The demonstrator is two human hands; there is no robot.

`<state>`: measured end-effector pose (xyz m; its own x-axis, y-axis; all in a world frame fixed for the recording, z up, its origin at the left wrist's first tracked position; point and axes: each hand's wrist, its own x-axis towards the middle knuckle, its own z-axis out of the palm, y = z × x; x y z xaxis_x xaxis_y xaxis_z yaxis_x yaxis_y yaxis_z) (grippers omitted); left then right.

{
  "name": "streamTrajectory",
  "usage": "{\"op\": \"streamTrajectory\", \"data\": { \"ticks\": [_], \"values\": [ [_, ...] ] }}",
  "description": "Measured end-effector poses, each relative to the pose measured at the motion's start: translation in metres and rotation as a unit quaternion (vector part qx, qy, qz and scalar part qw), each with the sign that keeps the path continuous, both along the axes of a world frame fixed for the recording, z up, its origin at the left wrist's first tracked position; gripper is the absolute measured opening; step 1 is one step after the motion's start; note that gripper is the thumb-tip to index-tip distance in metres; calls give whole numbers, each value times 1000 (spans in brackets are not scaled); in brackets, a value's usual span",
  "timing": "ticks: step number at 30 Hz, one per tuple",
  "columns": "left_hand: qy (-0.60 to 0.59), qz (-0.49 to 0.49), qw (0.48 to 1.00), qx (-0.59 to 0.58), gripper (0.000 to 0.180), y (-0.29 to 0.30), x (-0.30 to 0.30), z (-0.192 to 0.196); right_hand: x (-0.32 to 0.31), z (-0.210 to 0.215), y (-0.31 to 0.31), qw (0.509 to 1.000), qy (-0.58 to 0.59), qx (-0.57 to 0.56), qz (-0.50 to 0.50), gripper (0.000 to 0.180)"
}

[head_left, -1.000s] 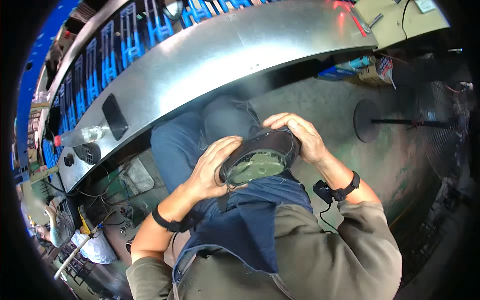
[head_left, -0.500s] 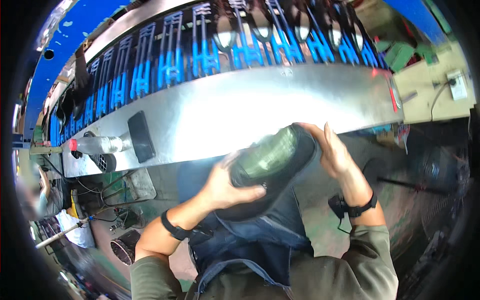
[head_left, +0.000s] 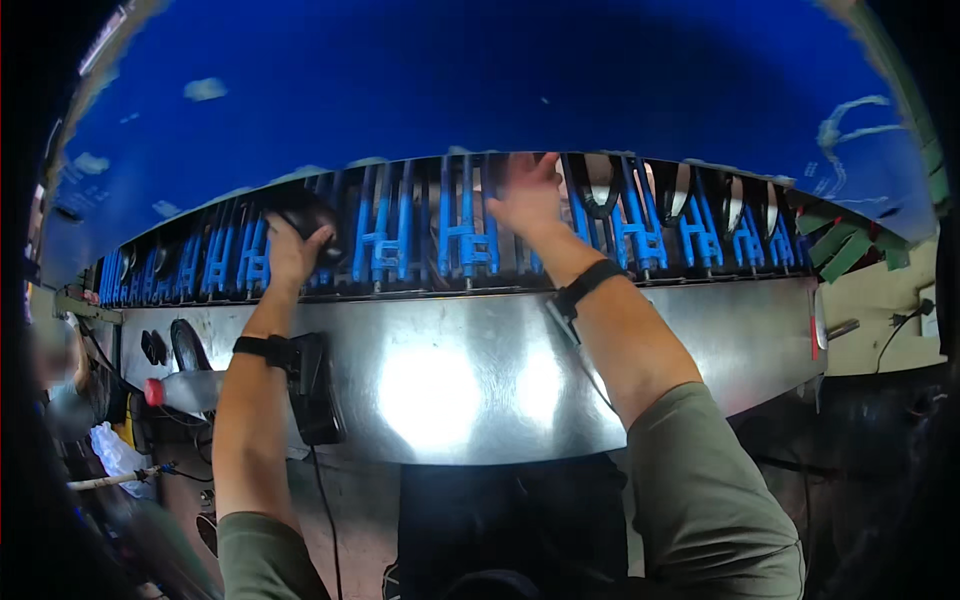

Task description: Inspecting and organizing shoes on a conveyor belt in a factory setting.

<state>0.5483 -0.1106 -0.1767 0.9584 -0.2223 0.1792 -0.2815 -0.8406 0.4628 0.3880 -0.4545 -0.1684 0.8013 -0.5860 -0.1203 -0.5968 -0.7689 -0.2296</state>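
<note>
Both my arms reach forward over the metal ledge to a row of blue forked racks [head_left: 380, 225] on a dark conveyor. My left hand [head_left: 290, 250] is closed around a black shoe [head_left: 313, 222] among the racks, thumb on its near side. The far part of that shoe is in shadow. My right hand [head_left: 530, 197] is up at the racks to the right of it, fingers apart and somewhat blurred, with nothing seen in its grasp. Several black shoes [head_left: 600, 190] sit on the racks farther right.
A blue metal hood [head_left: 480, 80] overhangs the racks. On the steel ledge [head_left: 470, 380] lie a clear bottle with a red cap [head_left: 185, 391], a dark flat block [head_left: 318, 410] and a black sole [head_left: 187, 346]. A plug with a cord [head_left: 925, 306] is at the far right.
My hands have gone from in front of my body up to the racks. The black shoe with a green inside, earlier between them, is no longer there. The view has tilted up toward the hood.
</note>
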Motion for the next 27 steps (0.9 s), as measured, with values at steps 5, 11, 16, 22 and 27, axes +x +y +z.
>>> {"op": "streamTrajectory", "data": {
  "ticks": [5,11,16,22,27],
  "values": [
    [-6,-189,980,63,81,27,-89,43,-119,57,-18,749,-226,622,-38,61],
    [-61,-507,859,-43,62,-64,-256,219,-393,69,26,822,-276,499,-15,75],
    [-243,-606,751,-95,51,-145,-335,322,-469,39,82,922,-383,57,-7,60],
    [-340,-592,723,-101,42,-270,-370,377,-441,21,43,879,-473,62,10,59],
    [-347,-568,744,-67,46,-410,-331,408,-425,10,17,874,-480,30,62,62]
  ]
}}
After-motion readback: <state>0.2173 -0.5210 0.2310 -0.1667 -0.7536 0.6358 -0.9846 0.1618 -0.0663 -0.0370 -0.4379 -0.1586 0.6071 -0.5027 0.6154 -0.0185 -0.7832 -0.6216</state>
